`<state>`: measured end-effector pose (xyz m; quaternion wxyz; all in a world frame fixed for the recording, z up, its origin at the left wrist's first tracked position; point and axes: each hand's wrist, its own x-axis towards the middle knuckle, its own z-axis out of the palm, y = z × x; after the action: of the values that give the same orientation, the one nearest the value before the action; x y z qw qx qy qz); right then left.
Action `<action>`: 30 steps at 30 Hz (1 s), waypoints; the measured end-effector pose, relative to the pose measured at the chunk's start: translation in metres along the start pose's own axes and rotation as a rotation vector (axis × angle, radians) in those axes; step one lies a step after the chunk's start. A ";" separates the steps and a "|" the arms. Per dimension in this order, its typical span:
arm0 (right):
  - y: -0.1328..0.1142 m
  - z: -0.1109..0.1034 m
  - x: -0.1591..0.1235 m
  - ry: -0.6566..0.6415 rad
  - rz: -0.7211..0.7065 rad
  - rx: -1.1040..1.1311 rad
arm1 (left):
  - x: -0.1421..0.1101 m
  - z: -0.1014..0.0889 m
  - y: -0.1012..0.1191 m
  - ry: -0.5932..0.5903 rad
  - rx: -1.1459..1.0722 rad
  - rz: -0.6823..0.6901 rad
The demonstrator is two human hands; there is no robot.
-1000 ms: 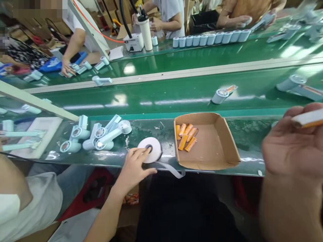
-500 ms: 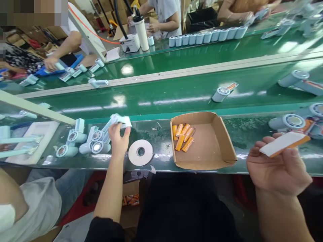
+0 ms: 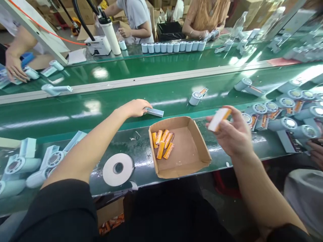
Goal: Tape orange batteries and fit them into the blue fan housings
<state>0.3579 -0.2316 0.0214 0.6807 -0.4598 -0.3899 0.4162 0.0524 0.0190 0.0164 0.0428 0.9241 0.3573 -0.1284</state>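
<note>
My left hand [image 3: 136, 108] reaches over the green belt, fingers curled on a pale blue plastic handle piece [image 3: 155, 112]. The piece sticks out to the right of my fingertips, and its other end is hidden under the hand. My right hand [image 3: 234, 132] is raised right of the cardboard tray [image 3: 186, 148], pinching an orange battery pack [image 3: 219, 119] with a white strip along its face; both are a little blurred. Several orange battery packs [image 3: 161, 144] lie in the tray's left part. Left of the tray rests a roll of white tape [image 3: 118, 169].
Pale blue fan bodies [image 3: 22, 164] stand at the left, and more fan bodies [image 3: 285, 122] crowd the right. A single fan body [image 3: 195, 98] sits on the belt [image 3: 113, 97]. Across it, co-workers handle parts beside a row of blue cylinders [image 3: 174, 47].
My left hand has moved right and forward over the belt with the pale blue piece. My right hand has come left and up with the battery pack. The view has turned right.
</note>
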 end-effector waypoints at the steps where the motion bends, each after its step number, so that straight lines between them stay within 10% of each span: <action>1: 0.005 0.007 0.014 -0.059 0.020 -0.006 | 0.007 -0.003 0.002 -0.011 0.018 0.019; 8: 0.040 0.056 0.096 -0.379 0.093 -0.130 | 0.001 0.006 0.010 0.058 0.058 0.118; 13: 0.068 0.085 0.129 -0.531 0.119 -0.304 | 0.018 0.012 0.033 0.019 -0.069 -0.079; 30: 0.090 0.106 0.155 -0.808 -0.223 -1.501 | 0.049 0.000 0.041 0.175 -0.312 -0.292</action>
<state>0.2965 -0.0354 -0.0121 0.0423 -0.5640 -0.8172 0.1105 0.1152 0.0205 0.0031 0.1348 0.8523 0.5053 0.0040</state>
